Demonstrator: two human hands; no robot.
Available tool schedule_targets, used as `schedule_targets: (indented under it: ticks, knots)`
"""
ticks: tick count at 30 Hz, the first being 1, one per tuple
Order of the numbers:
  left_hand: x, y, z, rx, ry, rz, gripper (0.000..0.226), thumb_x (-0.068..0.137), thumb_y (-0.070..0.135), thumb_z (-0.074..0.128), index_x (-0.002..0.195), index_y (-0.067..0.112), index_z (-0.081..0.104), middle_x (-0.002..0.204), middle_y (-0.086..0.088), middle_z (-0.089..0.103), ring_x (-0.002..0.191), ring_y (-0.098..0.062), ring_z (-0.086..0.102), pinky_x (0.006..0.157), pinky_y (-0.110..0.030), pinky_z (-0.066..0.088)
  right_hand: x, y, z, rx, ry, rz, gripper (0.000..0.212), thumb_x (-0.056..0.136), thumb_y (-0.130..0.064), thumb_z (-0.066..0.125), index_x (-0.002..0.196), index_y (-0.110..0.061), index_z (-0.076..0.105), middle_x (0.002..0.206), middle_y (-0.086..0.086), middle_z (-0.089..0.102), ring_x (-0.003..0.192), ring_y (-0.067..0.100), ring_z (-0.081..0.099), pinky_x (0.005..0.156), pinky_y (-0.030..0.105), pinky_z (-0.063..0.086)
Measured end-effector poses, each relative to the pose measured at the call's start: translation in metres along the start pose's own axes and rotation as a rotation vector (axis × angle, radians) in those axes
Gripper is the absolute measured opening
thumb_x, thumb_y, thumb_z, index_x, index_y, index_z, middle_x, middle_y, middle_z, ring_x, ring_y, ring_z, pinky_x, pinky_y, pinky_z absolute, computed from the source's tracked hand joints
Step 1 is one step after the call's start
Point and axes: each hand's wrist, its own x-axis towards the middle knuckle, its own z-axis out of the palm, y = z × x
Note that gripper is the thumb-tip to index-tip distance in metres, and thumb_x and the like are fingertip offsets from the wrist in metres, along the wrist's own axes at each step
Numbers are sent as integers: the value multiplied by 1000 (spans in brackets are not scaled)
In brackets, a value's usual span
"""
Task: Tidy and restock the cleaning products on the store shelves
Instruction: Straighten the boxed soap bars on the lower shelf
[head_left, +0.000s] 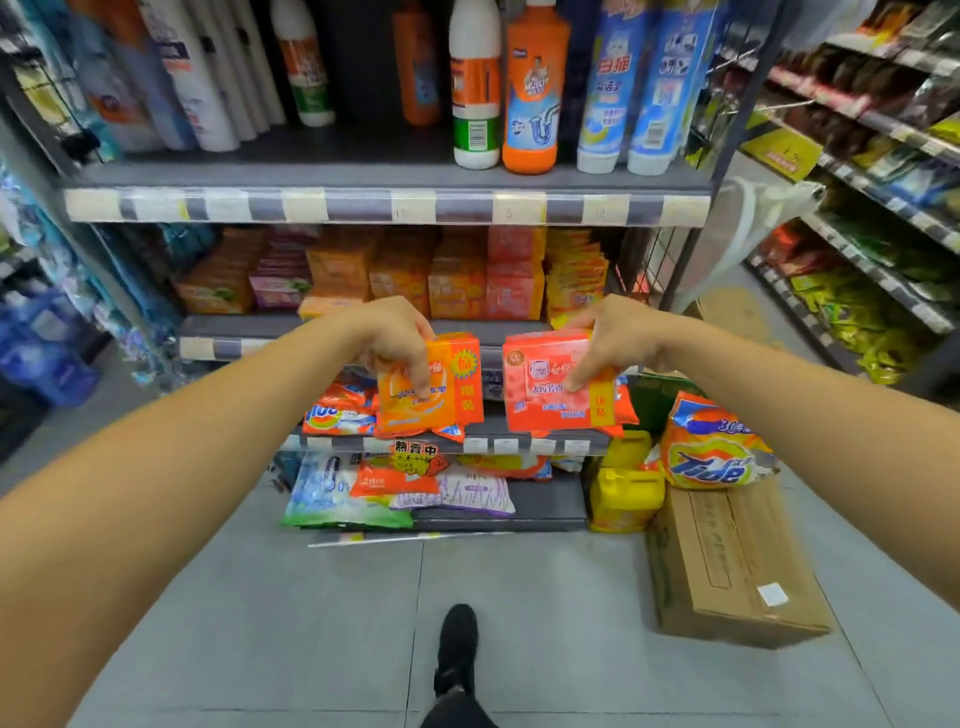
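The person is restocking, the left hand (397, 340) pinching an orange plastic-wrapped soap pack (431, 384) and the right hand (615, 338) a pink-red plastic-wrapped soap pack (558, 387), both in mid-air before the middle shelf (249, 332) (probably their destination), needing matching stacks next.

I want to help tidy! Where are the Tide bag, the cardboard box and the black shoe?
Tide bag (709, 464): head view, on its blue logo.
cardboard box (737, 564): head view, on its top face.
black shoe (456, 647): head view, on its upper.
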Motion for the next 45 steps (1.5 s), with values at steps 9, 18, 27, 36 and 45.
schedule_targets:
  ticks: [9,18,27,36,45]
  knots:
    - [76,0,-9,-66,130,92,88,45,18,98,126,17,62,104,-2,69,86,-24,69,78,-44,61,72,19,-8,75,121,-44,64,52,-20,95,109,-17,67,97,1,74,82,14,73,60,24,58]
    - [169,-11,-23,-88,298,173,91,44,17,98,127,11,63,105,-1,66,89,-19,63,73,-29,52,176,38,-11,-68,339,-104,91,46,-25,98,126,-13,57,124,4,59,111,22,58,94,36,50]
    - [230,-22,-18,-17,364,146,76,41,28,99,105,1,69,97,-5,67,80,-18,61,64,-27,47,239,62,-8,-77,397,-103,98,48,-28,97,134,-9,53,126,6,60,118,22,56,89,22,41]
    - [249,-26,-9,274,508,115,56,52,39,93,47,12,44,48,3,38,44,-12,38,40,-30,28,267,70,6,-160,526,-155,104,49,-37,94,138,-11,48,127,11,60,115,27,57,94,32,49]
    - [265,-26,2,238,520,155,53,54,38,94,65,8,51,60,2,45,56,-14,47,42,-27,29,281,87,17,-102,585,-187,93,50,-29,95,132,-17,52,133,5,54,121,21,51,88,18,37]
